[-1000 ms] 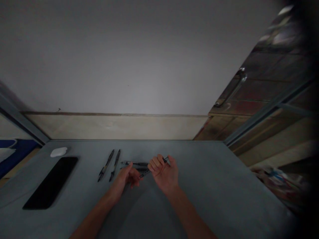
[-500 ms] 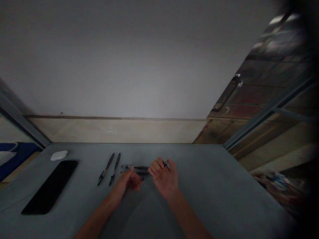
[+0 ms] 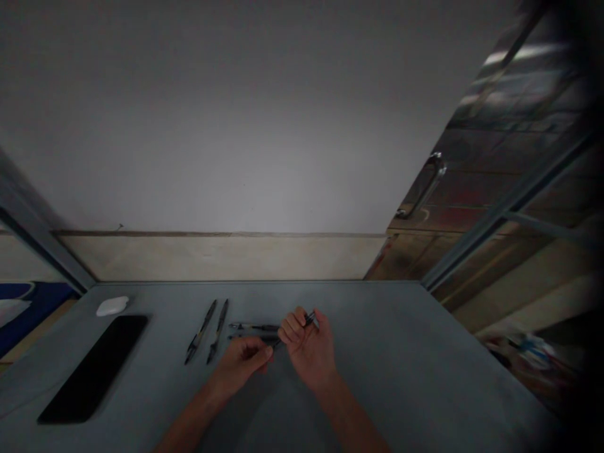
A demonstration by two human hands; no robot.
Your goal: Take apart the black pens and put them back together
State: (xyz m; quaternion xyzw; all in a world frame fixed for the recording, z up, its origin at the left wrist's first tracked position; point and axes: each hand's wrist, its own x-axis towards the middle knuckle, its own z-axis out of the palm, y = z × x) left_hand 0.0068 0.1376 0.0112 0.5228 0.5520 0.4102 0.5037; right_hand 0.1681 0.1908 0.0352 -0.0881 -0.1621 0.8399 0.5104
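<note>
My right hand (image 3: pixel 309 346) is closed around a dark pen (image 3: pixel 310 319), palm turned up, with one end sticking out by the thumb. At the pen's other end, my left hand (image 3: pixel 245 362) pinches the tip between thumb and fingers. Behind the hands a pen (image 3: pixel 252 326) lies crosswise on the grey table, its right end hidden by my right hand. Just nearer, another pen (image 3: pixel 236 336) is mostly covered by my left hand. To the left, two pens, a clipped one (image 3: pixel 201 332) and its neighbour (image 3: pixel 218 331), lie side by side, slanting away from me.
A black phone-like slab (image 3: pixel 94 371) and a small white case (image 3: pixel 112 306) lie on the left of the grey table (image 3: pixel 401 371). Metal frame posts rise at both far corners, before a pale wall (image 3: pixel 245 126). A metal handle (image 3: pixel 427 185) is at the right.
My left hand has closed from loosely spread fingers to a pinch on the pen's end. My right hand still holds the pen. The camera view has shifted slightly.
</note>
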